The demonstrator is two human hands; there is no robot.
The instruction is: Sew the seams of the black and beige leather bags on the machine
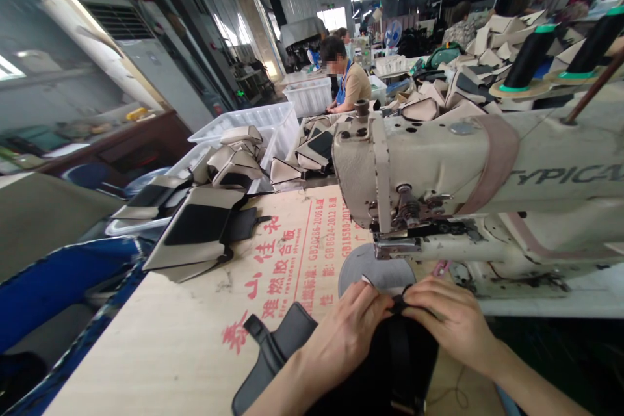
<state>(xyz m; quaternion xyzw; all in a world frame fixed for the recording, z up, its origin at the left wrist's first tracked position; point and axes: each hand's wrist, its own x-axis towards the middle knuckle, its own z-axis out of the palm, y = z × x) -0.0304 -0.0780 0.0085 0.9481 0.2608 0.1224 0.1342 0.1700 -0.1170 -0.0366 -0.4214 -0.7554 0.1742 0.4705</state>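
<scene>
My left hand and my right hand are close together at the front edge of the plywood table. The fingers of both are closed, pinching the upper edge of a black fabric piece. A dark strap runs down its middle, and a pale edge shows just beyond my left fingers. The exact spot under my fingertips is hidden. Left of my left forearm lies a dark grey piece with a tab. The sewing machine stands just beyond my hands, its needle area above a round grey plate.
Cream and black sewn pieces lie at the table's left side. Plastic bins hold more beyond. Black thread spools stand at upper right. A blue-lined container is at left. A person sits farther back.
</scene>
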